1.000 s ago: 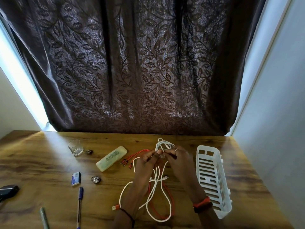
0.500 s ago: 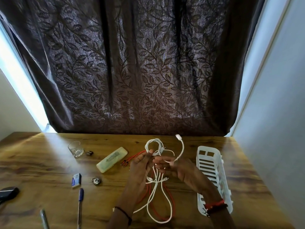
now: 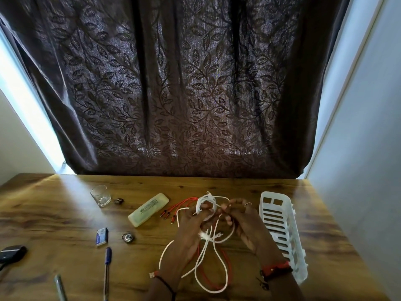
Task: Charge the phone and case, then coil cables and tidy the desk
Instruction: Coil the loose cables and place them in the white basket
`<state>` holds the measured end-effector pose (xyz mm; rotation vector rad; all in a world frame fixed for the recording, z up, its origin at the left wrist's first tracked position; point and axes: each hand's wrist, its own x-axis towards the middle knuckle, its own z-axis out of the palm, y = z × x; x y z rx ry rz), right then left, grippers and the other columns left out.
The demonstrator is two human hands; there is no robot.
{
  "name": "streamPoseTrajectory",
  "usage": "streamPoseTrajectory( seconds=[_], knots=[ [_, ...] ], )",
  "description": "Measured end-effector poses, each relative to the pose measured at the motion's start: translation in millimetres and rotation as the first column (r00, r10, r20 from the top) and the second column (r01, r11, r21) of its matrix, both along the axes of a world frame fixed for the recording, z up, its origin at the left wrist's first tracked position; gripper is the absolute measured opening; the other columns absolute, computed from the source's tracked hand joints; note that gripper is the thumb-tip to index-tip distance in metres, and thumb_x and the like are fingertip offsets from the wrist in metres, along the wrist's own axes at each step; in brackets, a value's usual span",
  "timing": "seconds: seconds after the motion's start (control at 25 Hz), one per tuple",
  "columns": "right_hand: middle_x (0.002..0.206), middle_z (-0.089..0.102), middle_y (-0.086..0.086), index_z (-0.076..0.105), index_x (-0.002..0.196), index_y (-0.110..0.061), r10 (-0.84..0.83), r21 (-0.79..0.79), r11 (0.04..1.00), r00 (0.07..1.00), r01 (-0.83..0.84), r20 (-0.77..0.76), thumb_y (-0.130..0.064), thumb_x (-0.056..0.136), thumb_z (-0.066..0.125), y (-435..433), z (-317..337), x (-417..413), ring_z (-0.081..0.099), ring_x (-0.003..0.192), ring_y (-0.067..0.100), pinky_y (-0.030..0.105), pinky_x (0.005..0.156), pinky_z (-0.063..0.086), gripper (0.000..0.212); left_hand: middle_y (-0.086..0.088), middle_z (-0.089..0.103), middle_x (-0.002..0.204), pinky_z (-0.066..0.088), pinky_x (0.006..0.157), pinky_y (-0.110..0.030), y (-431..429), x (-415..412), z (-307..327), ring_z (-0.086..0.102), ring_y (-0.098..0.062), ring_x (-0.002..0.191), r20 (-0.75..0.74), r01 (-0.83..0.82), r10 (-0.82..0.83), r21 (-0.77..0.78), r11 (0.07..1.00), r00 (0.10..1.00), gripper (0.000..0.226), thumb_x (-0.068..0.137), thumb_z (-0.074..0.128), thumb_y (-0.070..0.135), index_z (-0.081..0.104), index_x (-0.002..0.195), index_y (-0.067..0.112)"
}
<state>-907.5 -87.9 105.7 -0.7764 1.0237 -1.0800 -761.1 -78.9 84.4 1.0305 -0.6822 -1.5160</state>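
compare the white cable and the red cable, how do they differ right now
The white cable is partly wound into a small coil held up between the left hand and right hand; the red cable lies loose on the desk, untouched. White loops lie over the red one. The red cable fans into several plugs. Both trail toward the desk's near edge.

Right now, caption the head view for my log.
Both hands coil a white charging cable over a wooden desk.

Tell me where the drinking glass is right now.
The empty glass stands upright at the far left of the wooden desk, near the curtain, left of the pale green case.
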Motion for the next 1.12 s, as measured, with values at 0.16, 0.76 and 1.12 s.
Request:
streamPoseTrajectory(
  seconds=[0.16,0.76,1.12],
  knots=[
    [0.079,0.069,-0.002,0.069,0.105,-0.014,0.096,-0.154,0.974,0.923,-0.164,-0.374,-0.014,0.083,0.068,6,9,-4,0.058,0.056,0.003,0.012,0.054,0.044,0.023,-0.026,0.067,0.105,0.057,0.073,-0.036,1,0,-3,0.066,-0.035,0.094,0.065,0.068,-0.068,0.006,0.998,0.996,0.030,0.080,0.060,-0.009,0.061,0.109,-0.003],
    [0.113,0.064,0.000,0.062,0.114,-0.014,-0.275,-0.429,0.810,0.389,-0.399,-0.879,-0.017,0.096,0.046,3,11,-8,0.057,0.101,0.010,0.014,0.083,0.042,0.024,0.001,0.068,0.098,0.052,0.074,-0.035,-2,13,24,0.063,-0.011,0.083,0.955,0.400,0.185,-0.267,0.877,0.231,0.022,0.093,0.050,0.018,0.068,0.107,0.016],
    [0.112,0.064,0.008,0.068,0.109,-0.008,-0.596,-0.646,0.723,0.251,-0.245,-0.763,-0.014,0.090,0.056,12,15,14,0.060,0.100,0.015,0.010,0.080,0.036,0.024,0.003,0.071,0.102,0.052,0.080,-0.021,5,-8,33,0.067,-0.009,0.090,0.781,0.065,0.311,-0.407,0.911,0.542,0.025,0.092,0.056,0.020,0.066,0.115,0.015]
  ],
)
